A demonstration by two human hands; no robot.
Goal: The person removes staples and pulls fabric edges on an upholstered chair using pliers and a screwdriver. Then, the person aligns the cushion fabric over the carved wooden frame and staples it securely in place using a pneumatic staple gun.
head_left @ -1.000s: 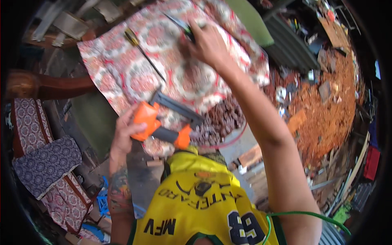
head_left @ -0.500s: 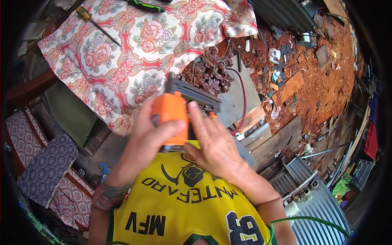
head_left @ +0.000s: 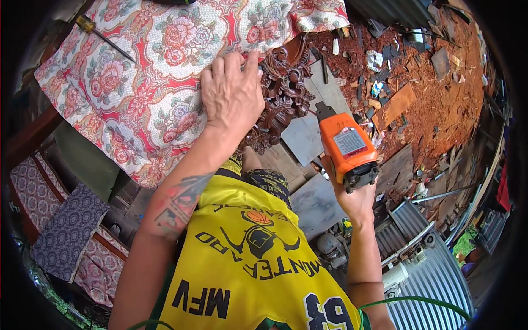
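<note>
My left hand (head_left: 234,93) presses on the floral fabric (head_left: 181,41), at its edge beside a dark carved wood piece (head_left: 283,96). Its fingers are bent, with the tips against the cloth. Off to the right, my right hand (head_left: 355,192) is closed around an orange staple gun (head_left: 349,146) with a label on its side. The gun is held clear of the fabric, and its dark nose points away from me. Most of the right fingers are hidden behind the gun's body. A screwdriver (head_left: 104,37) with a yellowish handle lies on the fabric at the upper left.
Wooden boards (head_left: 324,110) lie below the carved piece. Reddish ground (head_left: 440,104) with scattered scraps spreads to the right. Patterned cushions (head_left: 69,236) sit at the lower left, corrugated metal (head_left: 429,280) at the lower right. A green cord (head_left: 418,300) crosses near my right arm.
Both hands were together on the staple gun in front of my chest. The left has let go and moved up onto the fabric; the right has carried the gun to the right.
</note>
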